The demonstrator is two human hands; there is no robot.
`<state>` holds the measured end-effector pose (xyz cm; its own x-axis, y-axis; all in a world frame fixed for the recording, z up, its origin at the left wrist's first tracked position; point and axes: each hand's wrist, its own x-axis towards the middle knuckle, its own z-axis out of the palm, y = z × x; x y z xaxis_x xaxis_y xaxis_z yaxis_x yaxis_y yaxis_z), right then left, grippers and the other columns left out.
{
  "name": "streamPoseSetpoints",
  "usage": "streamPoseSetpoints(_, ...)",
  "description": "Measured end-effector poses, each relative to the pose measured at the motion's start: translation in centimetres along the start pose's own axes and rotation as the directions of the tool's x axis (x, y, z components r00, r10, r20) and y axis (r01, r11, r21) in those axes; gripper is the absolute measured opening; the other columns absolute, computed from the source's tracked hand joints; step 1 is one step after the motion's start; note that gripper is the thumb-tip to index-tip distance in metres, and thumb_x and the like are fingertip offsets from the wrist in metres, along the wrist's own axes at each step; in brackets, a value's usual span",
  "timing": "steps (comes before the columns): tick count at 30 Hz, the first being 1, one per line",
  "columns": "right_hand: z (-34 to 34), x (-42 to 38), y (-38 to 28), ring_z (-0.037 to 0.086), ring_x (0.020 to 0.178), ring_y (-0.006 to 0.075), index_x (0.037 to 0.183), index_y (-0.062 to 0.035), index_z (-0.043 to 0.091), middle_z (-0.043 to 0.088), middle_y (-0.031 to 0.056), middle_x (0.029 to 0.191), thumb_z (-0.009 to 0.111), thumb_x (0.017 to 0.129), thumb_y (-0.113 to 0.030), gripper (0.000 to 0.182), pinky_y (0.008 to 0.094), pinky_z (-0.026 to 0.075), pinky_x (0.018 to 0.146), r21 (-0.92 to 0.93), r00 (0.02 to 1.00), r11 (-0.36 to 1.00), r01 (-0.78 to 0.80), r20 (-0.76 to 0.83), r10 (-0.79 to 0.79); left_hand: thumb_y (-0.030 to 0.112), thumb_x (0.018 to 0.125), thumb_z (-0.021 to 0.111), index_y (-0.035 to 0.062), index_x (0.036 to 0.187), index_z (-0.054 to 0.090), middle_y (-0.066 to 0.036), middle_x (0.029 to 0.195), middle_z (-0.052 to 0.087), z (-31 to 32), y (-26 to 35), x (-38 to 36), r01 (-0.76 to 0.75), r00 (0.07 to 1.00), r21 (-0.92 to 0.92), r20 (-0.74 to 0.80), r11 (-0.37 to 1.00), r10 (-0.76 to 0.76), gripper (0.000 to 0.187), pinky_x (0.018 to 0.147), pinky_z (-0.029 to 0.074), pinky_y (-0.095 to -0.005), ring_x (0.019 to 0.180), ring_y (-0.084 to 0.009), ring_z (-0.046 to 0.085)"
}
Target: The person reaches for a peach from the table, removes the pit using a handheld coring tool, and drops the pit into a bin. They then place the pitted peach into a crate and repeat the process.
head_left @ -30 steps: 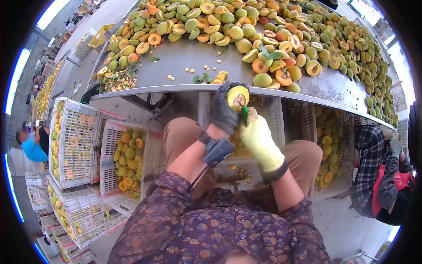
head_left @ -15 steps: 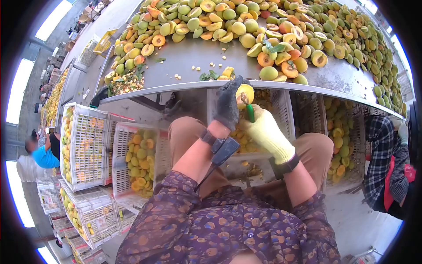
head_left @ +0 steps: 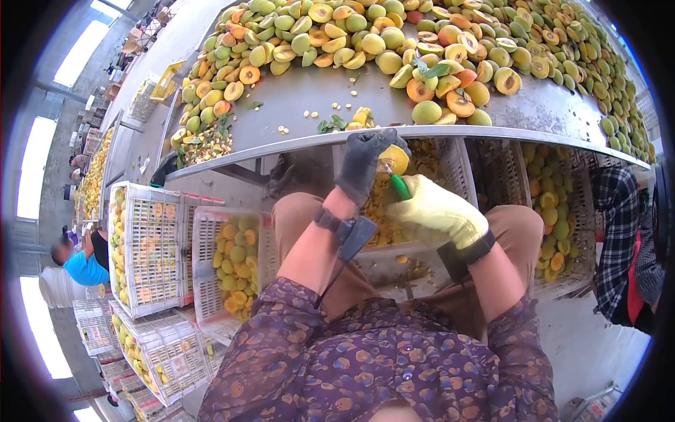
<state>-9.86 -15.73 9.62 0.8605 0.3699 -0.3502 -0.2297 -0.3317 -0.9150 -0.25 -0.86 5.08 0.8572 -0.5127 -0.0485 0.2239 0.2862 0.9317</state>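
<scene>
My left hand (head_left: 360, 167), in a dark glove, is closed around a yellow peach half (head_left: 395, 159) just below the table's edge. In a pale yellow knitted glove, my right hand (head_left: 441, 211) grips a small tool with a green handle (head_left: 400, 187). Its short metal tip (head_left: 387, 169) is at the lower side of the peach half; the tip's exact shape is too small to tell. Beneath both hands sits a crate of yellow peach pieces (head_left: 387, 219). Fingers of the dark glove partly hide the fruit.
A metal table (head_left: 309, 88) bears heaped peach halves (head_left: 365, 42), loose pits and leaves. Crates of fruit stand at left (head_left: 151, 243) and right (head_left: 555, 211). A person in plaid sleeves (head_left: 612, 232) is at right; another in blue (head_left: 86, 267) is far left.
The view has shifted slightly, with crates and table appearing a little displaced. The peach half has tilted in my left hand, and the tool's handle now slants more toward the left.
</scene>
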Motion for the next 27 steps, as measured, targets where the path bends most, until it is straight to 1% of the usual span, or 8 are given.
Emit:
streamPoseSetpoints(8, 1.0, -0.5, 0.9, 0.055, 0.070, 0.0117, 0.095, -0.0002, 0.062, 0.061, 0.0047, 0.075, 0.069, 0.080, -0.023, 0.028, 0.0294, 0.047, 0.067, 0.080, 0.995, 0.997, -0.007, 0.096, 0.000, 0.024, 0.095, 0.056, -0.0056, 0.084, 0.067, -0.013, 0.078, 0.069, 0.8, 0.7, -0.9, -0.129, 0.986, 0.331, 0.143, 0.935, 0.086, 0.034, 0.067, 0.054, -0.0289, 0.069, -0.0180, 0.066)
streamPoseSetpoints(10, 1.7, 0.0, 2.4, 0.055, 0.071, 0.0098, 0.094, -0.0039, 0.063, 0.062, 0.0024, 0.076, 0.071, 0.082, -0.023, 0.024, 0.0281, 0.047, 0.066, 0.456, 0.974, 0.889, 0.033, 0.186, -0.132, 0.028, 0.098, 0.049, -0.0060, 0.085, 0.066, -0.015, 0.080, 0.068, 1.8, 1.4, -1.2, -0.186, 0.971, 0.064, 0.167, 0.981, 0.173, 0.040, 0.068, 0.055, -0.0303, 0.072, -0.0213, 0.067)
streamPoseSetpoints(14, 1.2, 0.5, 2.1, 0.055, 0.067, 0.0101, 0.090, -0.0064, 0.064, 0.061, 0.0009, 0.073, 0.072, 0.081, -0.023, 0.021, 0.0282, 0.047, 0.064, 0.336, 0.982, 0.942, 0.011, 0.175, -0.074, 0.034, 0.100, 0.046, -0.0057, 0.100, 0.061, -0.019, 0.092, 0.067, 1.3, -0.5, -0.9, -0.007, 1.000, -0.345, 0.006, 0.939, 0.009, 0.043, 0.076, 0.057, -0.0377, 0.079, -0.0295, 0.068)
streamPoseSetpoints(19, 0.3, -0.6, 2.1, 0.058, 0.068, 0.0134, 0.091, -0.0031, 0.066, 0.063, 0.0045, 0.074, 0.073, 0.079, -0.024, 0.025, 0.0313, 0.049, 0.066, 0.149, 0.963, 0.989, 0.003, 0.267, -0.043, 0.031, 0.102, 0.045, -0.0022, 0.119, 0.054, -0.015, 0.103, 0.065, -0.8, -3.4, 0.2, -0.349, 0.919, 0.089, -0.161, 0.933, 0.360, 0.038, 0.090, 0.053, -0.0391, 0.101, -0.0295, 0.064)
streamPoseSetpoints(20, 0.6, -1.2, 2.1, 0.059, 0.070, 0.0145, 0.092, -0.0020, 0.066, 0.064, 0.0057, 0.076, 0.073, 0.079, -0.025, 0.027, 0.0324, 0.049, 0.068, 0.089, 0.925, 0.996, -0.004, 0.378, -0.030, 0.032, 0.101, 0.047, -0.0014, 0.123, 0.052, -0.014, 0.102, 0.065, -1.5, -2.7, 0.9, -0.188, 0.962, -0.413, -0.261, 0.891, 0.081, 0.041, 0.091, 0.053, -0.0407, 0.099, -0.0294, 0.064)
streamPoseSetpoints(22, 2.3, -1.5, 3.9, 0.061, 0.078, 0.0163, 0.100, -0.0025, 0.068, 0.068, 0.0058, 0.084, 0.073, 0.080, -0.029, 0.033, 0.0327, 0.049, 0.076, -0.009, 0.921, 0.999, 0.035, 0.388, -0.029, 0.037, 0.100, 0.048, -0.0029, 0.127, 0.049, -0.016, 0.103, 0.065, -4.1, -2.7, 2.2, -0.032, 0.998, -0.751, -0.058, 0.660, -0.018, 0.048, 0.092, 0.053, -0.0417, 0.098, -0.0301, 0.064)
streamPoseSetpoints(26, 2.0, -1.9, 6.9, 0.062, 0.076, 0.0170, 0.100, -0.0002, 0.067, 0.067, 0.0063, 0.080, 0.070, 0.085, -0.035, 0.038, 0.0329, 0.050, 0.075, 0.287, 0.950, 0.949, -0.131, 0.311, 0.037, 0.044, 0.098, 0.048, -0.0051, 0.127, 0.048, -0.020, 0.108, 0.065, -4.2, -0.3, 0.6, 0.023, 0.996, -0.740, -0.043, 0.672, -0.081, 0.057, 0.093, 0.052, -0.0431, 0.101, -0.0322, 0.064)
streamPoseSetpoints(27, 2.2, -1.5, 4.9, 0.066, 0.073, 0.0231, 0.094, 0.0001, 0.068, 0.068, 0.0104, 0.076, 0.065, 0.086, -0.030, 0.031, 0.0366, 0.053, 0.070, -0.135, 0.910, 0.930, -0.342, 0.198, 0.364, 0.038, 0.098, 0.050, -0.0059, 0.124, 0.050, -0.020, 0.111, 0.065, -4.8, 0.3, -0.3, -0.300, 0.945, -0.222, -0.200, 0.928, 0.258, 0.051, 0.093, 0.052, -0.0422, 0.103, -0.0314, 0.064)
